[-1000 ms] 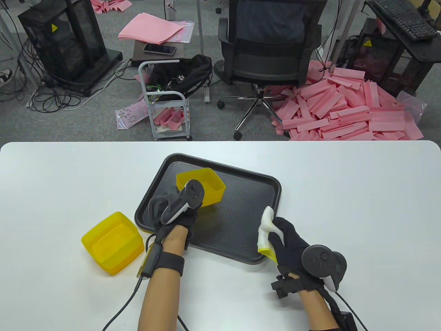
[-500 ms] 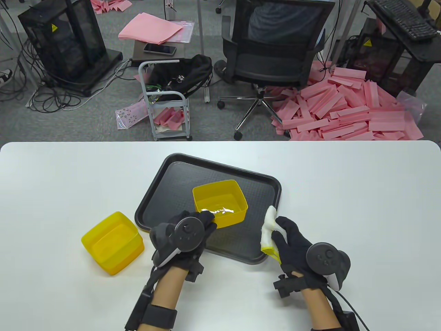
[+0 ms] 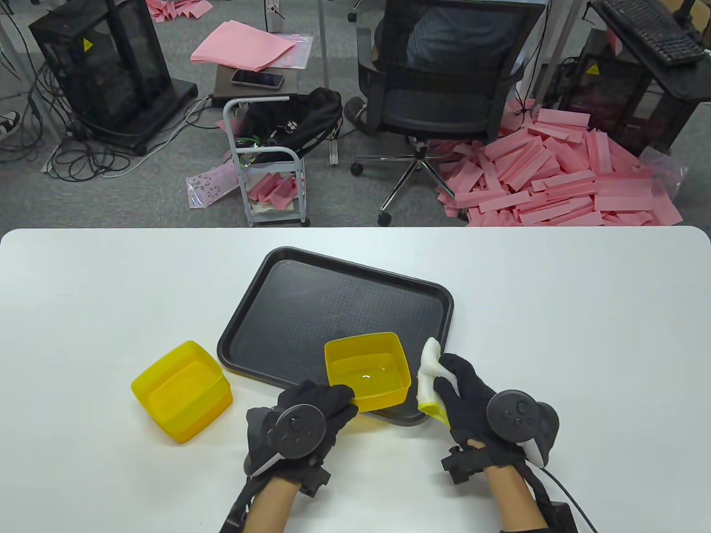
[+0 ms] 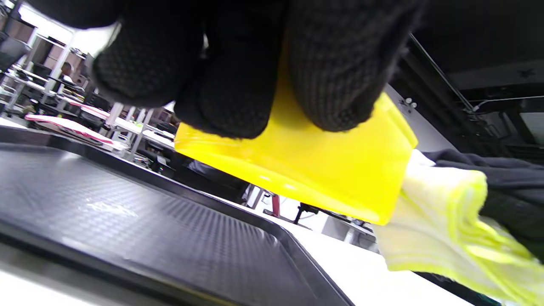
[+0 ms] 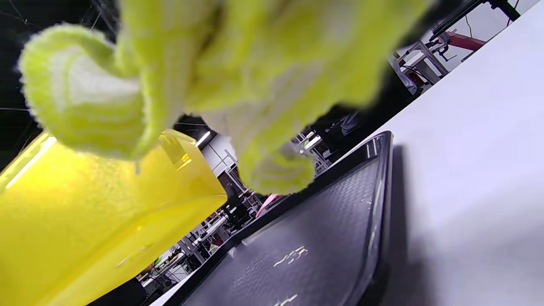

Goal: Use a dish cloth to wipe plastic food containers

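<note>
My left hand [image 3: 316, 408] grips the near rim of a yellow plastic container [image 3: 367, 371], holding it lifted above the near edge of the black tray [image 3: 311, 300]. In the left wrist view my gloved fingers [image 4: 238, 85] curl over the container's wall [image 4: 323, 170], which hangs clear of the tray [image 4: 127, 221]. My right hand [image 3: 466, 388] holds a bunched white and yellow dish cloth [image 3: 429, 377] right beside the container's right wall. The right wrist view shows the cloth [image 5: 238, 63] next to the container [image 5: 85, 221]. A stack of yellow containers [image 3: 180, 391] sits on the table to the left.
The white table [image 3: 555, 311] runs wide on both sides of the tray. Beyond its far edge are an office chair [image 3: 439, 83], a small cart [image 3: 266, 161], a pile of pink foam strips [image 3: 555, 177] and black racks [image 3: 105, 66].
My left hand lifted the yellow container from the tray's far left and carried it toward me and to the right, close to the cloth. The right hand stayed nearly in place.
</note>
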### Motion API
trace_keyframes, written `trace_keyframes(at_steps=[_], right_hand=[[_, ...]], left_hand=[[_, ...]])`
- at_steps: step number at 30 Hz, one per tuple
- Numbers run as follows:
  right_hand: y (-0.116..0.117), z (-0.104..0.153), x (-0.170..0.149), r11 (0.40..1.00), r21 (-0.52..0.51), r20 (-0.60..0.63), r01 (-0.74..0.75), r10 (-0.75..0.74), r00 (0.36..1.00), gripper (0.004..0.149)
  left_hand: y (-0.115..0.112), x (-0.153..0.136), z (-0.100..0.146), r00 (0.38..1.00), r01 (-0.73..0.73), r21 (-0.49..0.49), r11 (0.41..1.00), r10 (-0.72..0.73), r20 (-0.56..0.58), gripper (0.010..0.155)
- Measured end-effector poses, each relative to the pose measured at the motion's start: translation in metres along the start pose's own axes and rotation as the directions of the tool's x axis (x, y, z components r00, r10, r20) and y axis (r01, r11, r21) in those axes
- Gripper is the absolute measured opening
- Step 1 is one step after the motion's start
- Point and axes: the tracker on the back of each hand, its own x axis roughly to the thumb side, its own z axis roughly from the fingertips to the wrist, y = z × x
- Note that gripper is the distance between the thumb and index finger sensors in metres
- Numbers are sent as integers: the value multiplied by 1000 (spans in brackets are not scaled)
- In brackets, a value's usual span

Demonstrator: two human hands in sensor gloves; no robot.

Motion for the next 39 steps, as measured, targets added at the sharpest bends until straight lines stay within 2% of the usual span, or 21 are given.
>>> trace_keyframes(at_steps=[4, 9, 11, 14, 19, 22, 25, 28, 30, 32, 35, 39], right_hand=[[0, 0, 3, 1000, 4, 16, -9, 9, 1000, 53], [-15, -1, 24, 1000, -22, 96, -22, 24, 995, 54], [-22, -5, 40, 997, -22, 154, -74, 76, 985, 55], [-32, -15, 70, 971, -22, 257, -239, 236, 937, 57], [-32, -33, 124, 882, 48, 411, -468, 410, 814, 63], [-18, -37, 151, 752, 83, 512, -653, 530, 676, 65], [-1, -39, 166, 604, 154, 577, -782, 587, 568, 59], [14, -39, 176, 485, 210, 613, -849, 610, 501, 54], [23, -38, 179, 432, 253, 636, -866, 600, 485, 51], [28, -37, 181, 424, 276, 644, -863, 585, 493, 51], [34, -38, 186, 460, 271, 639, -846, 571, 515, 52], [35, -40, 190, 449, 238, 633, -861, 601, 488, 53]], left_hand=[[-2, -3, 1, 1000, -21, -20, 1000, 21, 13, 40], [1, -5, 5, 999, -37, -11, 999, 37, 20, 41], [4, -5, 6, 999, -46, -2, 999, 46, 25, 40], [7, -4, 9, 997, -77, 11, 997, 77, 31, 40], [8, 0, 12, 995, -83, 14, 996, 83, 56, 40], [7, 4, 14, 994, -80, 5, 997, 79, 70, 40], [7, 8, 16, 991, -78, 5, 997, 77, 108, 40], [7, 12, 17, 986, -90, -2, 996, 89, 138, 40], [8, 15, 19, 982, -91, 7, 996, 88, 166, 40], [8, 19, 20, 978, -91, -3, 996, 90, 188, 40], [6, 24, 21, 967, -114, -7, 993, 113, 230, 39], [6, 29, 23, 963, -89, -2, 996, 87, 253, 39]])
